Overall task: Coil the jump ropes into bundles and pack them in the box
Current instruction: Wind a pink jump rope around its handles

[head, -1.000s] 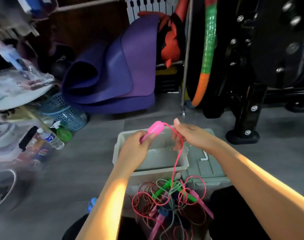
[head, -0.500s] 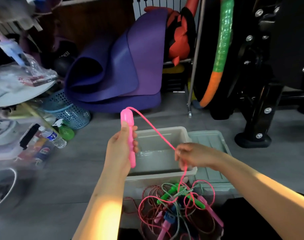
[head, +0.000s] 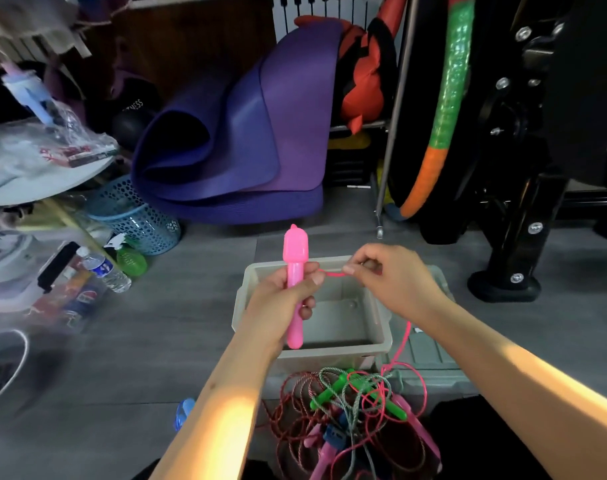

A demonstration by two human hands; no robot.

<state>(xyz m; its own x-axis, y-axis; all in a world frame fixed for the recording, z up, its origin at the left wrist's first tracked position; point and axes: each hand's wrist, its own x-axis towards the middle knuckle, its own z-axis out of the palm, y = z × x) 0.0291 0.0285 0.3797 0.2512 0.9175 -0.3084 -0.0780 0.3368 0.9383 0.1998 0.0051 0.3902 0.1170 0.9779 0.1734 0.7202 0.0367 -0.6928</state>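
Observation:
My left hand [head: 281,303] grips a pink jump-rope handle [head: 295,258] upright over the grey plastic box [head: 371,348]. Its thin pink cord [head: 400,344] runs from the handle to my right hand [head: 392,285], which pinches it just right of the handle. From there the cord hangs down into a tangled pile of jump ropes [head: 350,410] on the floor in front of the box, with green, pink and blue handles and red and grey cords. Nothing lies inside the box.
The box's lid [head: 430,358] lies to its right. A purple rolled mat [head: 232,140] leans behind. A blue mesh basket [head: 139,220], bottles [head: 104,268] and clutter fill the left. Black exercise equipment [head: 523,188] and a hoop [head: 444,109] stand at the right.
My right hand rose from beside the box up to the handle, drawing the pink cord close to my left hand. The handle stayed upright in my left hand.

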